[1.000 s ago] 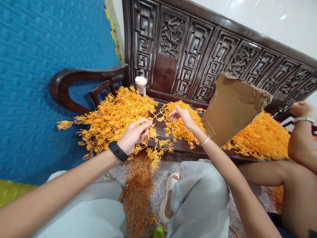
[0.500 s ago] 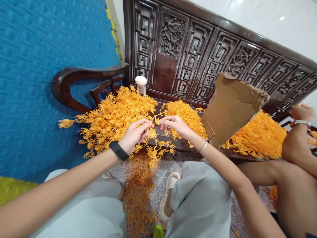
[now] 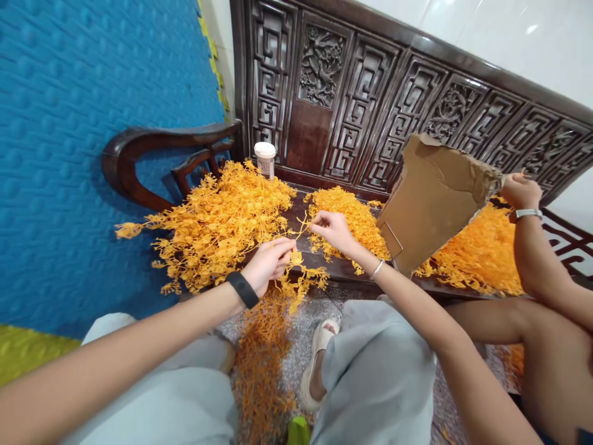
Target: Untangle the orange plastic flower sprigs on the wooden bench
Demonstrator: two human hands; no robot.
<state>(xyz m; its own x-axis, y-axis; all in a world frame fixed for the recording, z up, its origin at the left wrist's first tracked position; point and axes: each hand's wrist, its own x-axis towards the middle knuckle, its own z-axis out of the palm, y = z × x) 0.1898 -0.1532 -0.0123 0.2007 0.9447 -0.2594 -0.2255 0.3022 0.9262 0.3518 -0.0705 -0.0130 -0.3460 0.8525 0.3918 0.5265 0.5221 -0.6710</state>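
My left hand (image 3: 270, 262) grips an orange plastic sprig (image 3: 296, 281) at the front edge of a dark carved wooden bench (image 3: 324, 259). My right hand (image 3: 332, 227) pinches a thin branch of the same sprig just above it. A big heap of orange sprigs (image 3: 217, 222) lies left of my hands on the bench seat. A smaller pile of orange pieces (image 3: 352, 216) sits behind my right hand.
A torn cardboard sheet (image 3: 430, 198) stands tilted on the bench, with another orange pile (image 3: 482, 250) beyond it. Another person's hand (image 3: 521, 191) and arm reach in at the right. A white-lidded jar (image 3: 265, 159) stands at the bench back. Orange sprigs (image 3: 262, 364) lie on the floor between my knees. Blue padding (image 3: 92, 123) covers the left wall.
My right hand came back from the small pile and closed on the sprig held in my left hand. The other person's hand moved left toward the cardboard's top edge.
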